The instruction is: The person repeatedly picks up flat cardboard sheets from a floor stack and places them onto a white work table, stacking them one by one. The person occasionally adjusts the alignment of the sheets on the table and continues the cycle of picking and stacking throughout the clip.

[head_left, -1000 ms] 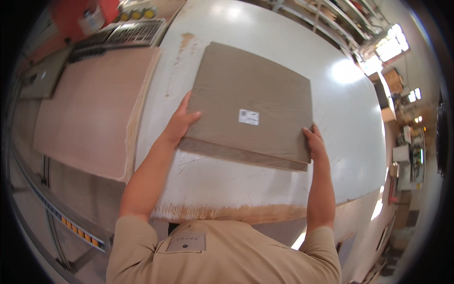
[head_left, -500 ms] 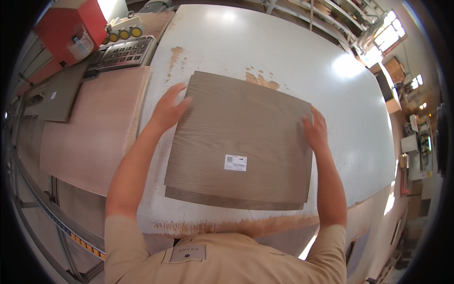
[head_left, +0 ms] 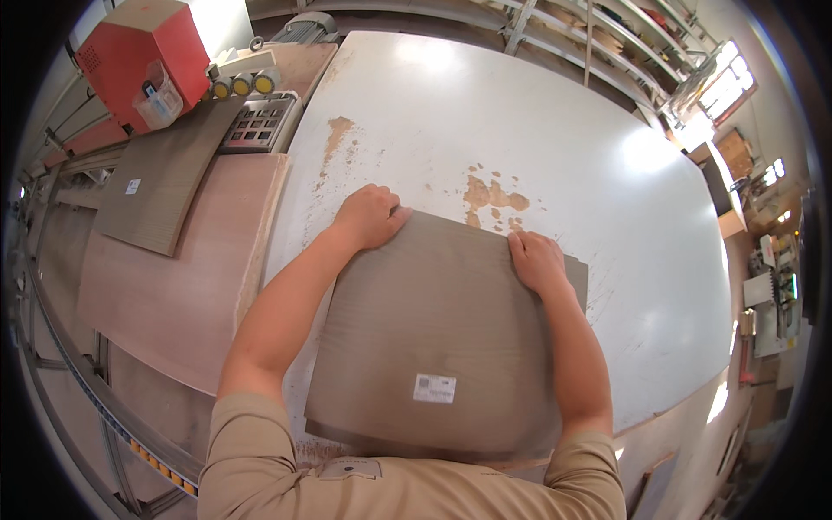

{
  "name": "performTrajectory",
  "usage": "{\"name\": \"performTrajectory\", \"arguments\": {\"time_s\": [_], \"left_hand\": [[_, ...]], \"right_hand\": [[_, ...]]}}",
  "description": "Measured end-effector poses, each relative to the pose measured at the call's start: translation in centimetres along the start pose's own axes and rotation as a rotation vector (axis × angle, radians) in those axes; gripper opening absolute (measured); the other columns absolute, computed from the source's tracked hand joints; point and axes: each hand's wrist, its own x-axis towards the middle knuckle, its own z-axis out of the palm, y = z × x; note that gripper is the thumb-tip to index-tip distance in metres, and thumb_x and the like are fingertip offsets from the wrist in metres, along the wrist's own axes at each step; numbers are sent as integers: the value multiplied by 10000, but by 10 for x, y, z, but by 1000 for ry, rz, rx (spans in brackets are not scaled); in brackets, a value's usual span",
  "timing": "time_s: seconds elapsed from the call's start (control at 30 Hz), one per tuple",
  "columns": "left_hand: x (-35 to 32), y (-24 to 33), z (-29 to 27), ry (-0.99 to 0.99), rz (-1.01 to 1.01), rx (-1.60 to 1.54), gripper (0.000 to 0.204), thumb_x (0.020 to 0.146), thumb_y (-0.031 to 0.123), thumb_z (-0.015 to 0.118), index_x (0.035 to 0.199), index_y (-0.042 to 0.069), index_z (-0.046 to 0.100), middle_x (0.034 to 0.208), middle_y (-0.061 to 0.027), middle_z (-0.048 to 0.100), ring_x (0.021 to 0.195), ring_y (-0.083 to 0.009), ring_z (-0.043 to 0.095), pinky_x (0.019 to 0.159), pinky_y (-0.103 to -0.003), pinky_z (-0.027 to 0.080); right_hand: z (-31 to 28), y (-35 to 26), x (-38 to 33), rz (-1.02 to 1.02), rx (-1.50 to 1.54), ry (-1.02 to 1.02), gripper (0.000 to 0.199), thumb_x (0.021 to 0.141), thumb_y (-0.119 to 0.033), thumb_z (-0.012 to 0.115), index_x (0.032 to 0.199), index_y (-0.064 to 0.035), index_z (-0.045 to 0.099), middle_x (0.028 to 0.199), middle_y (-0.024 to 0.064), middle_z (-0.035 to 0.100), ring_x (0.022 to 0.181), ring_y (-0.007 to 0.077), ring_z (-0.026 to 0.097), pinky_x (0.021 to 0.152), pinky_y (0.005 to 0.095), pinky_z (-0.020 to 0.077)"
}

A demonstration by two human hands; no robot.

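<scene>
Now both hands (head_left: 451, 238) atop panel's (head_left: 442, 338) far edge

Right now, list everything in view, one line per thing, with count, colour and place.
grey-brown panel: one, with a small white label, flat on the white table, near edge
white table: one, worn to brown patches, centre
second grey panel: one, on the reddish board, left
reddish board: one, left of the table
red machine: one, upper left
keypad: one, grey, beside the machine
yellow knobs: three, above the keypad
shelving: metal, top right
left hand: on the panel's far left corner
right hand: on the panel's far edge
</scene>
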Motion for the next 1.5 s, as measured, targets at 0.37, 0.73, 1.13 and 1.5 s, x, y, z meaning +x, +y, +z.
{"name": "performTrajectory", "arguments": {"time_s": [0.37, 0.73, 1.13, 1.5], "left_hand": [[-20, 11, -12, -110, -160, -95, 428, 844, 431, 629, 845, 9, 704, 902, -172, 679, 897, -339, 635, 805, -418, 507], [-63, -15, -37, 356, 7, 3, 463, 863, 398, 647, 1113, 8, 650, 1265, -193, 591, 1258, -365, 485, 1076, -459, 359], [-201, -140, -80, 646, -390, -191, 423, 991, 320, 513, 1273, 5, 537, 1422, -200, 465, 1320, -387, 417, 1105, -492, 309], [-295, -287, -161, 1154, -1038, -481, 506, 934, 391, 558, 1270, 20, 486, 1241, -175, 552, 1156, -329, 538, 924, -443, 461]], "right_hand": [[-3, 0, -25, 12, 18, -36, 378, 950, -364, 540, 850, -33, 692, 822, 176, 680, 823, 378, 630, 763, 460, 482], [4, -21, -16, -131, 89, 139, 263, 912, -274, 607, 1028, -42, 652, 1042, 159, 669, 966, 380, 608, 836, 459, 481], [133, -344, 49, 256, 1399, -485, 622, 898, -177, 677, 1391, 11, 348, 1279, 183, 564, 1103, 272, 592, 865, 412, 516], [67, -288, -27, 266, 1476, -260, 458, 951, -73, 556, 1381, -45, 399, 1271, 125, 570, 1115, 236, 576, 903, 395, 501]]}}
